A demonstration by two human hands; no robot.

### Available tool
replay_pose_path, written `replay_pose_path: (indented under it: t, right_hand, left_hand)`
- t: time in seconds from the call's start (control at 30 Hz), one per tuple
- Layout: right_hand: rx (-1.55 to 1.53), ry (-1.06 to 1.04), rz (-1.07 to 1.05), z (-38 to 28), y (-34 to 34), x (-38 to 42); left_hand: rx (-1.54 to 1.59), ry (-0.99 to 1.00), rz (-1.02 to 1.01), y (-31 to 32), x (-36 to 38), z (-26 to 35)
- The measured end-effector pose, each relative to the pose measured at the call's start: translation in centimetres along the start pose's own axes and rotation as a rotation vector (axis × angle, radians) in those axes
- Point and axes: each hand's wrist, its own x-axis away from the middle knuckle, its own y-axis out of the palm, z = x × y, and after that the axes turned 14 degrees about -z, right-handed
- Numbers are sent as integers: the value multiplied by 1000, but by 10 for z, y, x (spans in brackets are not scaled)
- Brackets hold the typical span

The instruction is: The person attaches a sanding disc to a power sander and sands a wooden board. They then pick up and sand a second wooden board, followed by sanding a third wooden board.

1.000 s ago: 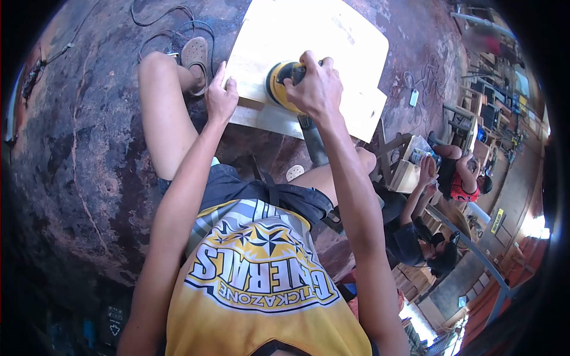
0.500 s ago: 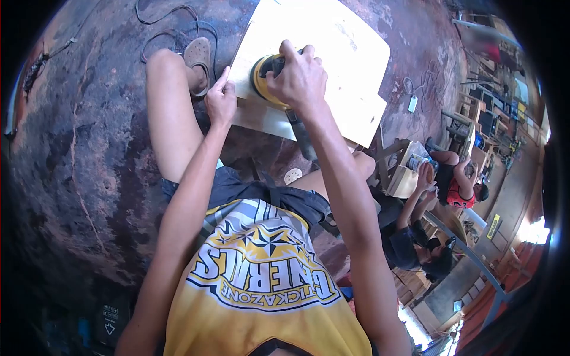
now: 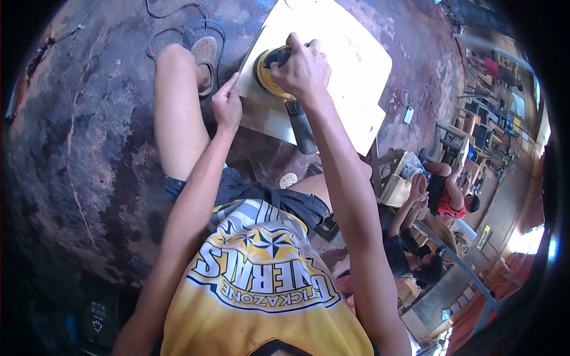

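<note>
My right hand point(image 3: 303, 68) is wrapped over the top of a yellow-and-black orbital sander point(image 3: 268, 88). The sander's pad lies against the face of a pale wooden board point(image 3: 350, 65), near its left edge. A dark dust canister point(image 3: 302, 129) sticks out from the sander toward me, beneath my right forearm. At the board's left edge, my left hand point(image 3: 227, 107) grips the rim with the index finger stretched along it; the rest of its fingers are partly hidden. Strong light washes out much of the board's surface.
A dark cable point(image 3: 221, 44) loops on the stained floor point(image 3: 113, 118) beyond my clog point(image 3: 205, 62). Two people sit at the right, one in dark clothing point(image 3: 399, 255) and one in red point(image 3: 449, 207). Near them is a wooden box point(image 3: 395, 191). Another cord with a white tag point(image 3: 408, 114) lies right of the board.
The whole view has shifted slightly with my head. The sander has moved a little farther from me over the board. My left hand stays at the board's edge.
</note>
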Motion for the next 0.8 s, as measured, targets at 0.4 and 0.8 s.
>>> replay_pose_path:
  t: [0.4,0.8]
  right_hand:
    - [-353,-149,74,2,18,-59]
    - [-111,-30,97,-3,20,22]
  left_hand:
    - [262,67,73,0,-7,-5]
    - [432,-19,213,16,-89,27]
